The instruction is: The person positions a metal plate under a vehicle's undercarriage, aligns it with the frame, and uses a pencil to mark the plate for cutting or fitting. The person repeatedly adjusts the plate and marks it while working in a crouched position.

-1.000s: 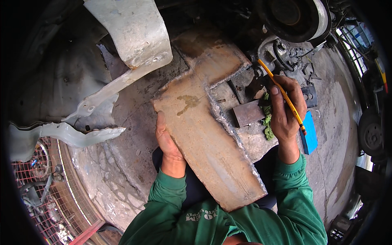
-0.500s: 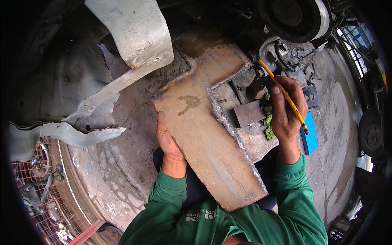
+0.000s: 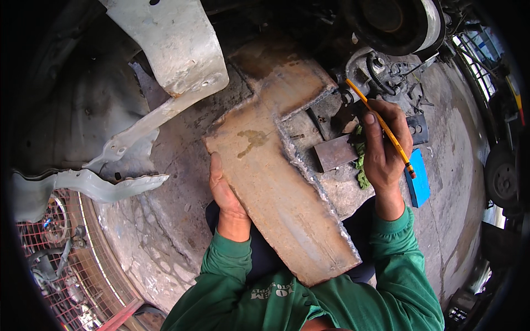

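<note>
A large rusty metal plate point(image 3: 276, 182) with rough, torch-cut edges leans across my lap, its wide stepped end pointing away from me. My left hand point(image 3: 225, 193) grips its left edge; the thumb lies along the rim and the other fingers are hidden beneath. In my right hand point(image 3: 386, 146), off to the plate's right, a yellow pencil point(image 3: 393, 139) is pinched between thumb and fingers. The pencil slants with its tip up and left, near the plate's upper right corner, and its eraser end toward me.
Right of the plate lie a small rectangular metal block point(image 3: 335, 153), a green rag point(image 3: 361, 165) and a blue flat object point(image 3: 418, 176) on the concrete floor point(image 3: 452, 165). Grey sheet-metal body parts point(image 3: 174, 49) jut in from the upper left. A red wire mesh point(image 3: 72, 259) stands lower left.
The view has shifted very slightly, so the plate and surroundings sit a little further left. Both hands keep their holds on the plate and the pencil.
</note>
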Motion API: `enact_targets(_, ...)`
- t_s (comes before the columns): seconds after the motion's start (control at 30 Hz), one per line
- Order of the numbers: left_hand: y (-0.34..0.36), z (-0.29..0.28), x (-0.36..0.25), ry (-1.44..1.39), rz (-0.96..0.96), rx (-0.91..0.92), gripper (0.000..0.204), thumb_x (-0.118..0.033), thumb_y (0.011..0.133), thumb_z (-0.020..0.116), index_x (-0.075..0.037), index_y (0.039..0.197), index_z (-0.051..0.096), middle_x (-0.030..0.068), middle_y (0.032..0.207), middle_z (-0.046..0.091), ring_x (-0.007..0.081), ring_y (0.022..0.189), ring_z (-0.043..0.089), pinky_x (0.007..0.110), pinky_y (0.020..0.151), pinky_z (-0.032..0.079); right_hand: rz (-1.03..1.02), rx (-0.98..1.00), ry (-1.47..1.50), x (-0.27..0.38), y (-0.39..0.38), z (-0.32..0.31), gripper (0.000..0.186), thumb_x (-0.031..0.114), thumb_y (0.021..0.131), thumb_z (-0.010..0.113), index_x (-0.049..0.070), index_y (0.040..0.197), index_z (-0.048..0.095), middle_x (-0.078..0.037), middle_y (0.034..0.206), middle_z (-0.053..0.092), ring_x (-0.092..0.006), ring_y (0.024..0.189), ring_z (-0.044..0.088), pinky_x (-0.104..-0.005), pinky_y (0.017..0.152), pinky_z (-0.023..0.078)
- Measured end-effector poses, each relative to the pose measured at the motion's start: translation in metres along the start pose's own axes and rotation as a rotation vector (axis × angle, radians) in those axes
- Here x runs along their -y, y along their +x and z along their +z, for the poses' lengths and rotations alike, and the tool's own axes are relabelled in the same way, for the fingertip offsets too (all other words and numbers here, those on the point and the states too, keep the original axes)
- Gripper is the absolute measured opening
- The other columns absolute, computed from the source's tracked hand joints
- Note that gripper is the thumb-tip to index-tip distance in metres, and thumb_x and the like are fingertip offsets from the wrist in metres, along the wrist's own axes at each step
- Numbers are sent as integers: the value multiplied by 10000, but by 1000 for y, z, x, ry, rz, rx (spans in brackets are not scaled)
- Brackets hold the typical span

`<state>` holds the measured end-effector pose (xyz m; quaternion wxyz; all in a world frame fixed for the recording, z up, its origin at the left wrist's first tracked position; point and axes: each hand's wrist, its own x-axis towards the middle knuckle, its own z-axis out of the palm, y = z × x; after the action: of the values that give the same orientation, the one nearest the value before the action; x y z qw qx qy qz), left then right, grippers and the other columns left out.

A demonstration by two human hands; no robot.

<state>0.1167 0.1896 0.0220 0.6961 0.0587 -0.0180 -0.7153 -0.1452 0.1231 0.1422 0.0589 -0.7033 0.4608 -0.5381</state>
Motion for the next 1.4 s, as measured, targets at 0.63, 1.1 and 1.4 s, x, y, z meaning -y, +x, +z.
enact_targets(0.63,2,0,1,9,20,40,599,-404,1083,475,-60,1570,415,204,1564,496,416,1377,527,592,1151,428,-36,19,-9,-1,1,2,151,-17,916,691,-22,1067,690,-114,893,658,-223,786,648,-317,755,511)
enact_targets(1.1,1,6,4,163,53,-79,716,-453,1042,566,-47,1591,349,216,1575,461,420,1392,502,594,1153,426,-161,101,-99,4,13,12,124,-44,902,679,-33,1026,682,-154,843,636,-292,727,642,-354,668,511)
enact_targets(1.4,0,1,2,22,29,-3,633,-419,1076,506,-59,1582,389,200,1583,472,418,1384,515,592,1154,424,-145,113,-102,4,13,14,157,-44,902,695,-33,1058,686,-160,895,665,-296,770,675,-352,693,537)
